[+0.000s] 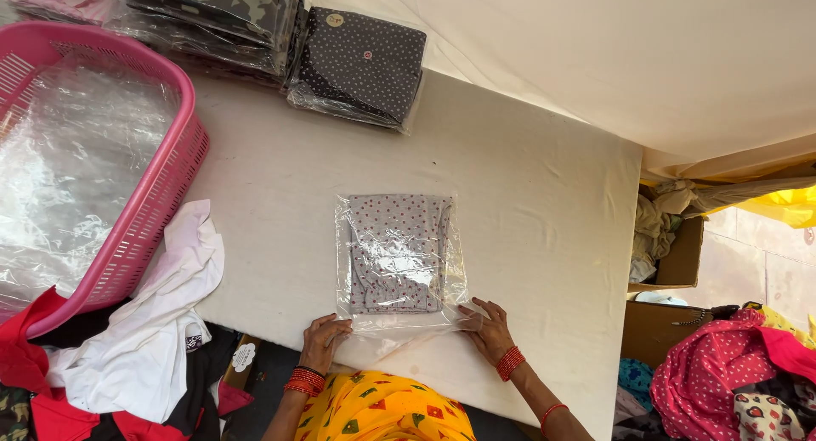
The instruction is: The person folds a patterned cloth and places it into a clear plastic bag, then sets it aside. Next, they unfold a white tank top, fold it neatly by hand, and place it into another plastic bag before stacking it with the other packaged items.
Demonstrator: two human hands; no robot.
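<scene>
We looked down on a table [527, 178] covered in off-white cloth. At its near edge lay a clear plastic bag [399, 262] holding a folded grey garment [395, 252] with small red dots, flat on the cloth and roughly centred left to right.

Left hand [323, 341]: resting at the near left corner of the bag, fingers curled onto the loose open flap of plastic, pressing it to the cloth. Red bangles [306, 380] on the wrist.

Right hand [489, 329]: at the near right corner of the bag, fingers spread and lying on the plastic edge; we could not tell whether it pinched the film or only pressed it. Red bangles [510, 363] here too. The two hands were apart, one at each near corner.

Surroundings: a pink plastic basket [157, 186] at far left, filled with empty clear bags [76, 169]. A heap of white cloth [161, 322] lay near it, against the basket's side. At the far left edge sat a stack of packed garments [361, 63], the top one dark with pale dots. To the right, off the table, we noted a cardboard box [676, 258] with rags and a pile of pink printed fabric [731, 373].
</scene>
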